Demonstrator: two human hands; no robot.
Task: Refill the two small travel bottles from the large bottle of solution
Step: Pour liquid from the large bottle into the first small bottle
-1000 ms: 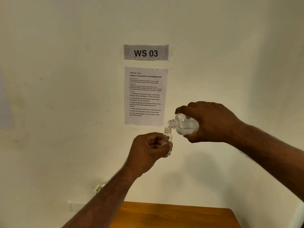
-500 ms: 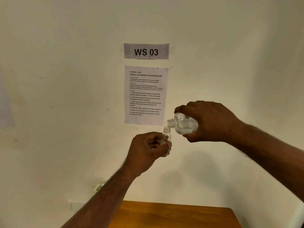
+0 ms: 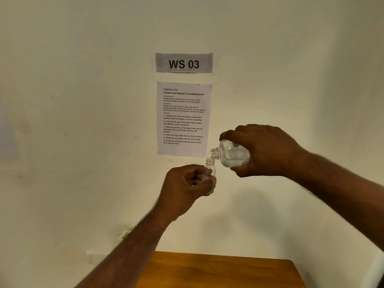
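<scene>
My left hand (image 3: 186, 187) pinches a small clear travel bottle (image 3: 209, 170), upright and uncapped, held up in front of the wall. My right hand (image 3: 264, 150) grips the large clear bottle (image 3: 231, 154) from above and tilts it on its side, its open neck pointing left, just over the small bottle's mouth. Clear liquid lies in the lower part of the large bottle. The second travel bottle and the caps are out of view.
A wooden tabletop (image 3: 224, 271) shows at the bottom edge, below my hands. On the wall hang a "WS 03" sign (image 3: 184, 63) and a printed task sheet (image 3: 184, 118). A small white flower (image 3: 124, 234) peeks out beside my left forearm.
Both hands and bottles have held almost the same pose; the large bottle's neck has dipped slightly lower toward the small bottle's mouth.
</scene>
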